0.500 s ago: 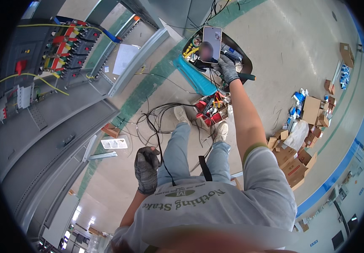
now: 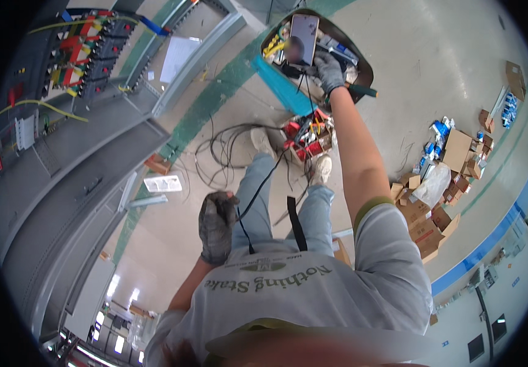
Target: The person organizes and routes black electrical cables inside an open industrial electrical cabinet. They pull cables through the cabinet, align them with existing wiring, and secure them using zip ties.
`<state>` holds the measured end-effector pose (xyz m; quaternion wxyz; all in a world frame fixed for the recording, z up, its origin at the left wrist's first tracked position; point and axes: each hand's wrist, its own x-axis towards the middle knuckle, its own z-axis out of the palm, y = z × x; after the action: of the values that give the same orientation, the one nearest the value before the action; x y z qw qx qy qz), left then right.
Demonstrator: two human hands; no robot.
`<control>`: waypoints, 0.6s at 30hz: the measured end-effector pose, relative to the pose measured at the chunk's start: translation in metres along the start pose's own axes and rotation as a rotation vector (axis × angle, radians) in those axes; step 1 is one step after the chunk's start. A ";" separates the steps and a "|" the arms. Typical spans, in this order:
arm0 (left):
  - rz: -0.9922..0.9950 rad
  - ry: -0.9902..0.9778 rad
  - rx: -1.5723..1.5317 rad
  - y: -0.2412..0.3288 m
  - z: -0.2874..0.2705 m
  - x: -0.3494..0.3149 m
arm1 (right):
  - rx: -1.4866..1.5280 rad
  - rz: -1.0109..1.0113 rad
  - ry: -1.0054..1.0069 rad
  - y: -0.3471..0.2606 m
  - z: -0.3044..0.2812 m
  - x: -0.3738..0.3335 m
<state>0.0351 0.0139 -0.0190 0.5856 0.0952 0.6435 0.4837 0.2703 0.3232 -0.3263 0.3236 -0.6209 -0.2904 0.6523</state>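
**Right Hand at the Phone, Open Bag**

Nearest the camera is the shirt, light grey with a darker collar. Green lettering and an oval emblem cross its chest, inverted in this view.

The left hand, in a grey glove, is raised beside the thigh. Its fingers are curled inward; whether they enclose anything cannot be told. A black cable runs just beside it. Beyond, near the shoes, stands a compartmented box with red sections and assorted tools.

The right arm is extended. The gloved right hand is at the lower right edge of the phone, fingers partly bent. Their grip is partly hidden, so contact with the phone cannot be confirmed. The phone is positioned screen up over the contents of the open bag; its display is not legible. A dark green handle projects past the bag's right rim, and a teal flap lies on the left.

To the left, a metal cabinet houses breakers with red, yellow and green parts. A white sheet lies inside, any print unreadable.

To the right, an open carton bears small dark print. Blue-and-white packs lie farther off. Small blue signs mark the far wall.
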 end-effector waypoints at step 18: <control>0.022 0.110 0.087 -0.157 0.108 -0.145 | -0.212 0.101 -0.846 0.036 -0.094 -0.469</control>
<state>0.2392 -0.1110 -0.0214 0.5392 0.1009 0.6942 0.4660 0.3712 -0.0685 -0.0684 0.0785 -0.3424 -0.4317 0.8308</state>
